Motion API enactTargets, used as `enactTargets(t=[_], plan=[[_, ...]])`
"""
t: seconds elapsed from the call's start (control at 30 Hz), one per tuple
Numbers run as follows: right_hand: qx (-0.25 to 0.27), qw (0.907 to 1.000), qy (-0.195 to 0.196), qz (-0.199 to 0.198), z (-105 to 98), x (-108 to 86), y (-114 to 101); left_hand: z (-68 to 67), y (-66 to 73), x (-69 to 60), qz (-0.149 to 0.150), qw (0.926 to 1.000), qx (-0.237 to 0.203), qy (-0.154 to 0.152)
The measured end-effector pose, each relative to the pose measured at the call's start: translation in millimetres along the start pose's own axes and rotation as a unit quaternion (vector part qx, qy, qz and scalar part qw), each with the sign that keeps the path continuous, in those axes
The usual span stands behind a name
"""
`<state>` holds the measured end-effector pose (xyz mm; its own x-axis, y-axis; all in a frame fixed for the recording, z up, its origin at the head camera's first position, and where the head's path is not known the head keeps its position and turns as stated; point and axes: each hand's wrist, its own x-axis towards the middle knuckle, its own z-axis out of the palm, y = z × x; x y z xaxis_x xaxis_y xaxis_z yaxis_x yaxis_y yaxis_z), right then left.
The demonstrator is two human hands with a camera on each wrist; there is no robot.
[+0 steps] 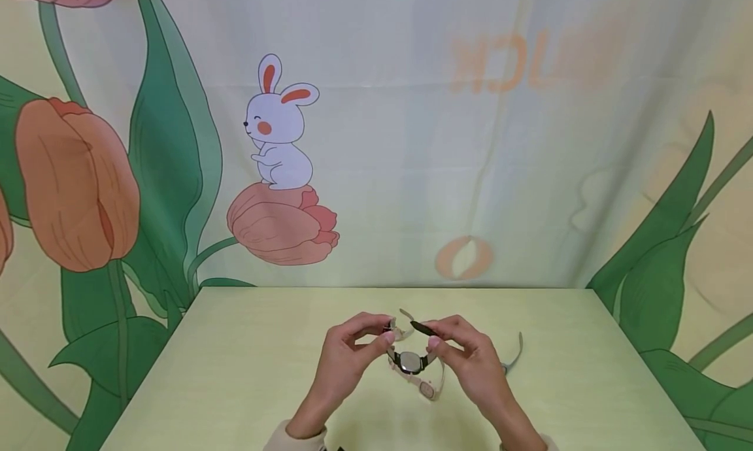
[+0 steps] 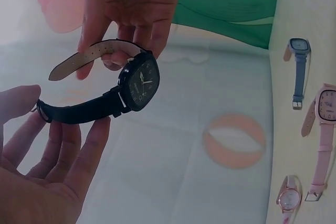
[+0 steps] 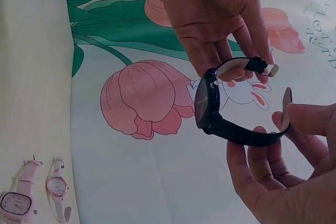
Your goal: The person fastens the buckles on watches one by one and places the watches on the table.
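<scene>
Both hands hold a black wristwatch (image 1: 410,363) up above the table, its strap unfastened. In the head view the case's silvery back shows; the dark dial with pale numerals (image 2: 140,82) appears in the left wrist view. My left hand (image 1: 353,350) pinches the buckle end of the strap between thumb and fingers. At the other side, my right hand (image 1: 470,356) pinches the strap end with holes (image 2: 79,64), whose inner side is lighter. The strap bends in an open curve between the two hands.
Below the hands on the pale green table (image 1: 235,372) lie a pink square-faced watch (image 1: 427,389) and a small round watch with a pale strap (image 2: 289,200). A blue watch (image 2: 299,69) lies beyond the right hand. A printed curtain (image 1: 388,144) hangs behind the table.
</scene>
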<state>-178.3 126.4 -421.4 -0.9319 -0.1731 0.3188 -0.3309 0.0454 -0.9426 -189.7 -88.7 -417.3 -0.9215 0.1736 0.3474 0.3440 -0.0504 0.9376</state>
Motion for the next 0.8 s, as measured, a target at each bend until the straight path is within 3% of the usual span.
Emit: enactTargets(t=[0.43, 0.8], plan=[[-0.011, 0.9993, -0.033, 0.012, 1.9, 1.8, 2.1, 3.9, 0.4, 0.1, 0.011, 0.9999, 0.009, -0.009], [-0.016, 0.9994, -0.031, -0.005, 4.7, 1.0, -0.3, 6.9, 1.0, -0.4, 0.004, 0.9998, 0.014, -0.012]])
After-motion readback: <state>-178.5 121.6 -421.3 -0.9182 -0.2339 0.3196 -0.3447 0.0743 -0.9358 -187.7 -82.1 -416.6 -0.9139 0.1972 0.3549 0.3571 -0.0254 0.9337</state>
